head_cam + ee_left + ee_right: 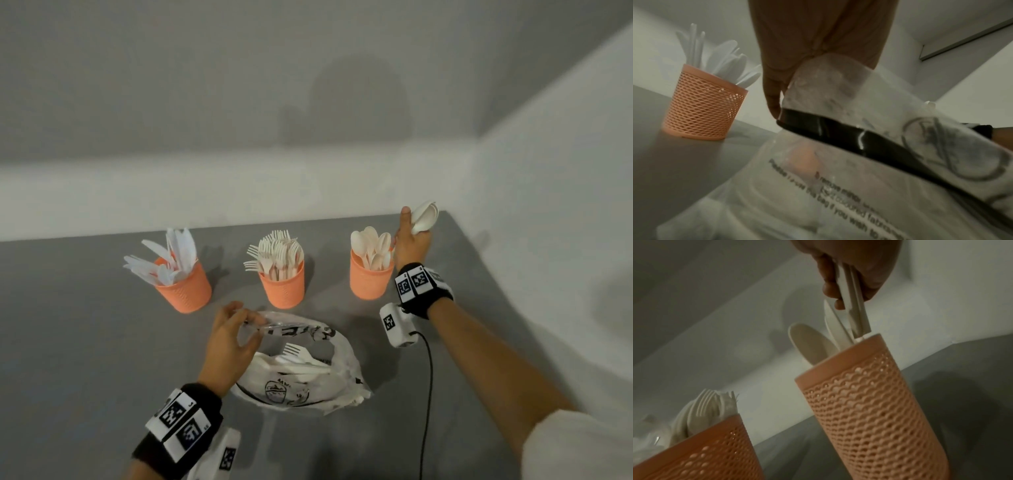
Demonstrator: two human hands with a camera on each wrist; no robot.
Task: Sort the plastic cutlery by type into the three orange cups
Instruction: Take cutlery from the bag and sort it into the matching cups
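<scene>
Three orange mesh cups stand in a row on the grey table: the left cup (185, 289) holds white knives, the middle cup (282, 286) forks, the right cup (370, 277) spoons. My right hand (412, 240) grips a bundle of white spoons (424, 216), bowls up, just right of and above the right cup (869, 402); the spoon handles (853, 318) point down at its rim. My left hand (231, 337) pinches the edge of a clear printed plastic bag (308, 373) that lies in front of the cups. A fork (299, 353) and more white cutlery show inside it.
White walls close off the table at the back and on the right. A black cable (428, 394) runs from the right wrist camera toward the table's front edge. Bare grey table (68, 342) lies to the left of the bag.
</scene>
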